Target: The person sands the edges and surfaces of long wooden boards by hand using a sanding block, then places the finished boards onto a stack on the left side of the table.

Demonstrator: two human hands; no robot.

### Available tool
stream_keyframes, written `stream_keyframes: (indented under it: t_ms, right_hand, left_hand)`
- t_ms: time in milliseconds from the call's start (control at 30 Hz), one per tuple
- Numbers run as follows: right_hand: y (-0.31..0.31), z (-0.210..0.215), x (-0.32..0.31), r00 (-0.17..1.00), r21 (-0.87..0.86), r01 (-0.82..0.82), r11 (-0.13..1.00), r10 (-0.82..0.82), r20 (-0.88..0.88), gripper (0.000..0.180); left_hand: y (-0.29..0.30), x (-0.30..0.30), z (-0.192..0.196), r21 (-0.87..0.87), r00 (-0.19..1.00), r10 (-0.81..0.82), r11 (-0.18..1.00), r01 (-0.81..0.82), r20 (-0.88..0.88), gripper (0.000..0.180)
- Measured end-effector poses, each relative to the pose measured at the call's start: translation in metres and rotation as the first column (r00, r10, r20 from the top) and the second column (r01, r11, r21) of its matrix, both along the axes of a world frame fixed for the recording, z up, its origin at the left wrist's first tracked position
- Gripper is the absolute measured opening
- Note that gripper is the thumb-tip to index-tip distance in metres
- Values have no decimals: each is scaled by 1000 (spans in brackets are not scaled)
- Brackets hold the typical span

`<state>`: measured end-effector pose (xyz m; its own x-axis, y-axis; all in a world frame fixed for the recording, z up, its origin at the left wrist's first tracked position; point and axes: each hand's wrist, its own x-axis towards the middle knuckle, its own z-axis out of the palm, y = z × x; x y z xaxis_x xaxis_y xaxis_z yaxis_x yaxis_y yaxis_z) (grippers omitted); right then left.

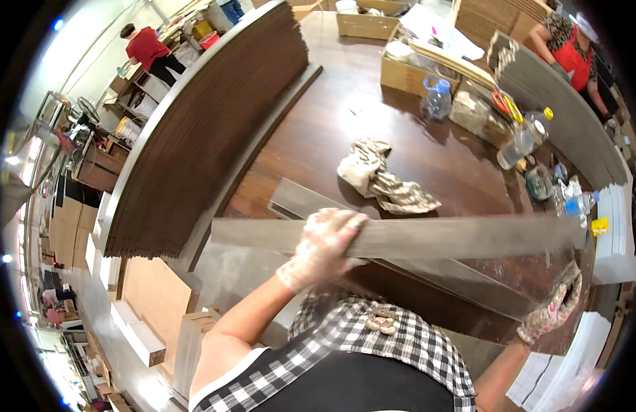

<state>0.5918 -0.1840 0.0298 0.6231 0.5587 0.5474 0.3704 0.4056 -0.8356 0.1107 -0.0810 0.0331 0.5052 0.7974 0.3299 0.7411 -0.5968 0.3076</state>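
Note:
My left hand [325,248], in a stained whitish glove, is closed around a long grey-brown strip board [455,237]. The board lies across in front of me, raised over the table and blurred along its right part. Lower right, my gloved right hand [555,307] is half curled, a dark gap showing between thumb and fingers. It is beside the right end of another grey strip board [462,278], which lies slanted on the table below the raised one. Just beyond the raised board lies a crumpled, patterned cloth [383,177].
A tall row of stacked strips [208,130] stands at left on the brown table [311,130]. Far right are a cardboard box [400,72], a blue-capped bottle [436,99], scissors [507,106], a clear bottle [523,144] and more grey boards [565,117]. Co-workers stand beyond.

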Motion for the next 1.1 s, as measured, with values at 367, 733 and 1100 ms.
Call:
stream_keyframes:
  t_ms: [367,733,1100]
  right_hand:
    - [104,-7,-144,926,20,-364,931,364,-97,48]
    - [123,-9,-183,931,-126,-354,927,337,-141,50]
    - [125,-23,-184,901,-275,-429,860,428,-64,49]
  left_hand:
    - [81,-227,-55,180,686,727,677,-713,-18,78]
    - [133,-249,-110,21,386,803,443,-896,-454,81]
    - [150,-253,-132,164,480,820,544,-823,-312,59]
